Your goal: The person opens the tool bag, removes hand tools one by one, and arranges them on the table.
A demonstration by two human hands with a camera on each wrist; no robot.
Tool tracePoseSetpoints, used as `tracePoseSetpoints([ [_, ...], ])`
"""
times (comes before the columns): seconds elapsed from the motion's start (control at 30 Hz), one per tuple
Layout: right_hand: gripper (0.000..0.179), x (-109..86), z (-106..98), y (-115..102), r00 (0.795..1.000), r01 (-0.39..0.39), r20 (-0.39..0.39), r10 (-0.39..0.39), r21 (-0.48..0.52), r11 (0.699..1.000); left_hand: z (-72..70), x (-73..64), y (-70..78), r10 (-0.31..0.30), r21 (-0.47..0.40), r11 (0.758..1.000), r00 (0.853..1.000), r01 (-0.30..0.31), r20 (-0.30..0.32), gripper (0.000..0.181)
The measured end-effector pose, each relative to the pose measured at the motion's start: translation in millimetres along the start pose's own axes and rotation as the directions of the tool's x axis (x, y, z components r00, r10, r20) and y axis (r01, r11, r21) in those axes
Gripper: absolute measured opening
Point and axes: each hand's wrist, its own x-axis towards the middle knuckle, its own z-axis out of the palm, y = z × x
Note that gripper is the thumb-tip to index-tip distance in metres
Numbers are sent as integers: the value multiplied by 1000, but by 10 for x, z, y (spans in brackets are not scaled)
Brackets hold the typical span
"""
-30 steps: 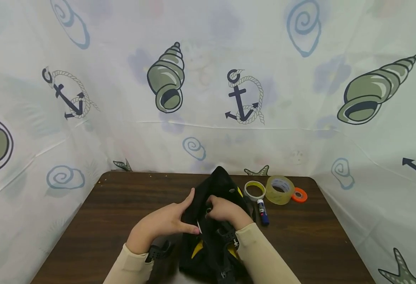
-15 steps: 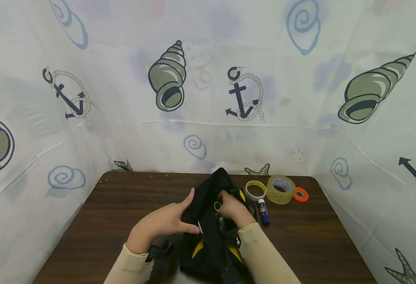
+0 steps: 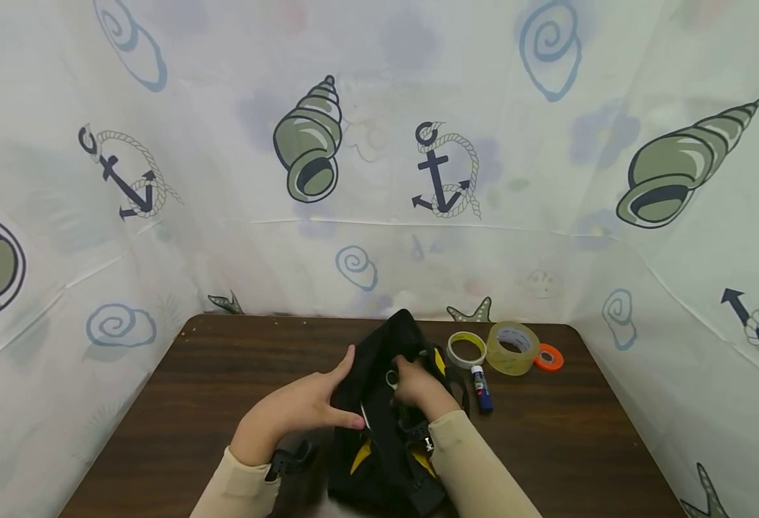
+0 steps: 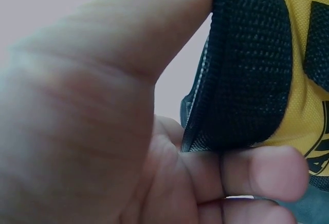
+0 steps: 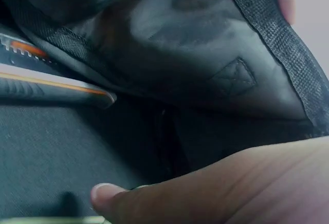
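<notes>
A black and yellow fabric bag (image 3: pixel 388 467) stands on the table with its top spread apart. My left hand (image 3: pixel 298 406) grips the bag's left edge, thumb on the near side; the left wrist view shows fingers wrapped around black webbing (image 4: pixel 247 70). My right hand (image 3: pixel 421 388) reaches into the bag, where its fingers are partly hidden. Beside those fingers shows a pale green ring handle (image 3: pixel 391 379), and the hand appears to hold that tool. In the right wrist view, a dark handle with an orange stripe (image 5: pixel 56 88) lies inside, away from my thumb (image 5: pixel 108 193).
Right of the bag on the brown table (image 3: pixel 243 352) are a white-and-yellow tape roll (image 3: pixel 455 358), a wide clear tape roll (image 3: pixel 502 364), a small orange tape roll (image 3: pixel 556 361) and a blue glue stick (image 3: pixel 482 392). A patterned curtain (image 3: pixel 385 180) surrounds the table.
My right hand has shifted a little to the right inside the bag, then slightly back, and the pale green ring has moved with it. My left hand has stayed in place.
</notes>
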Motion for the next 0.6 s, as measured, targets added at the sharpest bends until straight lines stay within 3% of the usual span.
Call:
tracePoseSetpoints([
  [0.3,88,67,86,80,997,-34,-62,43,138,990,12,2,-11,13,30,999,1000,-13,-13,130],
  [0.6,71,108,110,68,998,-33,-52,37,66,997,4,10,-15,10,23,1000,1000,-10,-12,128],
])
